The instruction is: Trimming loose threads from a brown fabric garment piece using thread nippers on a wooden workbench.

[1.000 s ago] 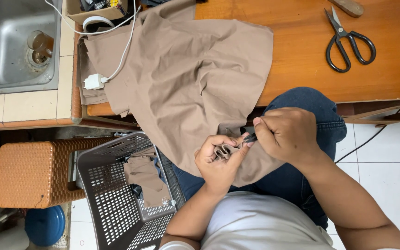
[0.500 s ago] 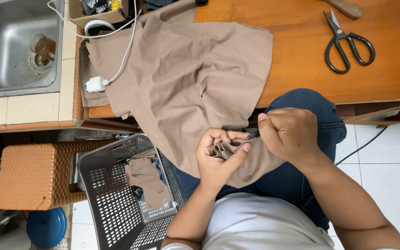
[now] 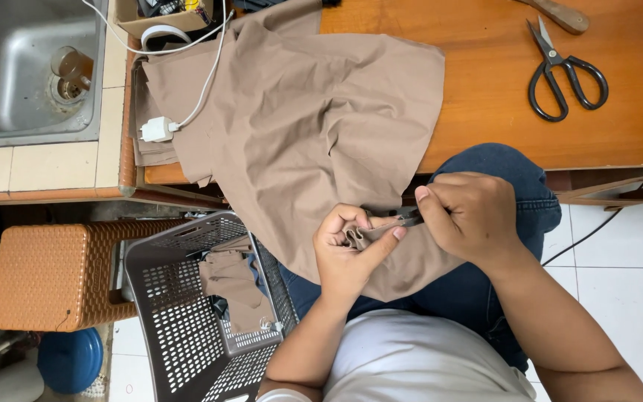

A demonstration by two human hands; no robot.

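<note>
left hand fingers pinch bunched tan cloth; right hand fingers grip small dark tool against it.

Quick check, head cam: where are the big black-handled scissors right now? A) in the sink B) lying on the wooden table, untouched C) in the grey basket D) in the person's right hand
B: the scissors lie alone on the wooden table, while the right hand and left hand work at the edge of the tan fabric over the lap.
</note>
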